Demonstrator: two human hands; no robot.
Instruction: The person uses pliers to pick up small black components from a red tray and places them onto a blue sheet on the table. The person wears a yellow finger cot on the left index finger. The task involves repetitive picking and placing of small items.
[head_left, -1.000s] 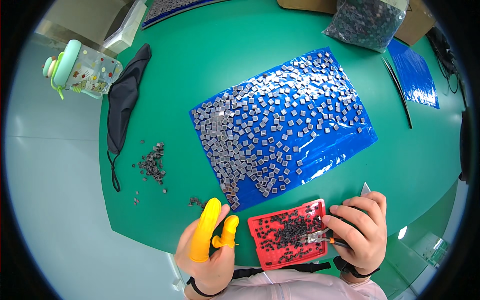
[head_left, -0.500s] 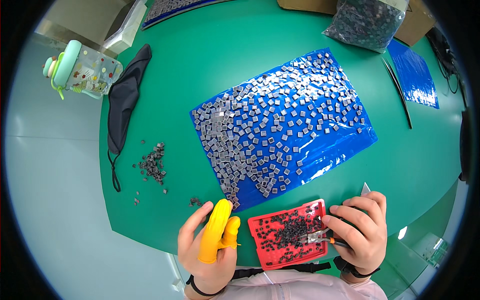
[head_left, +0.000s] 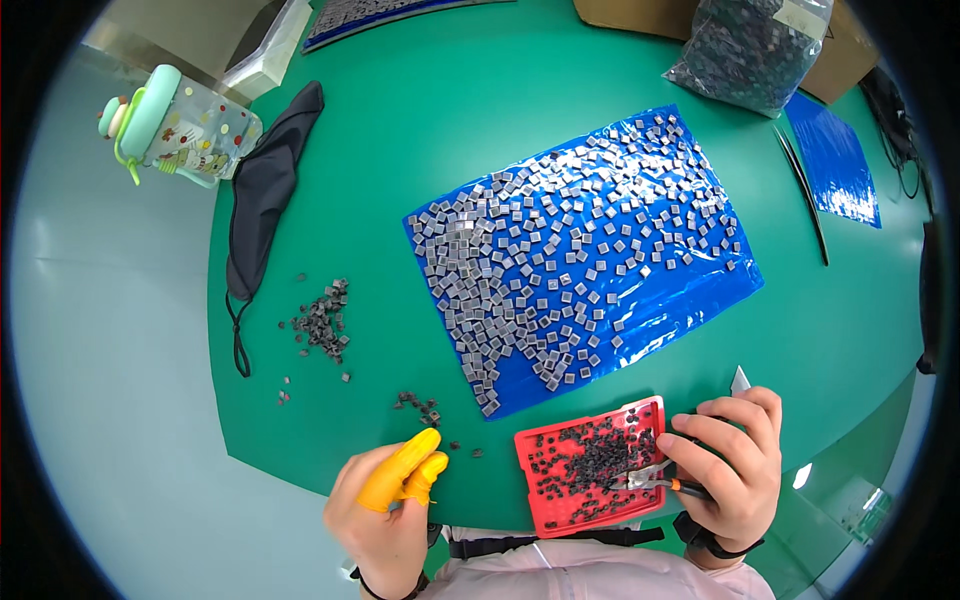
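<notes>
My right hand [head_left: 725,470] is closed round a pair of small pliers [head_left: 640,478] with orange-and-black handles; their metal jaws lie over the red tray [head_left: 540,515]. Many tiny black pieces [head_left: 600,455] are scattered in that tray. At the near edge of the table, my left hand [head_left: 385,510] wears yellow finger cots [head_left: 395,478] on forefinger and thumb. Those two fingertips are pinched close together; anything between them is too small to make out. Just beyond them lie a few loose dark bits [head_left: 425,410].
Small grey square pieces [head_left: 480,290] cover much of a blue sheet [head_left: 640,330]. A heap of dark bits [head_left: 322,325] lies left. Around the table are a black mask [head_left: 265,200], a bottle [head_left: 200,130], tweezers [head_left: 803,195], a filled clear bag [head_left: 750,50] and another blue sheet [head_left: 835,160].
My left hand has drawn back to the left and nearer, away from the sheet's corner, its fingertips now together. More dark bits show beside it. The right hand still holds the pliers; the whole view shifted slightly.
</notes>
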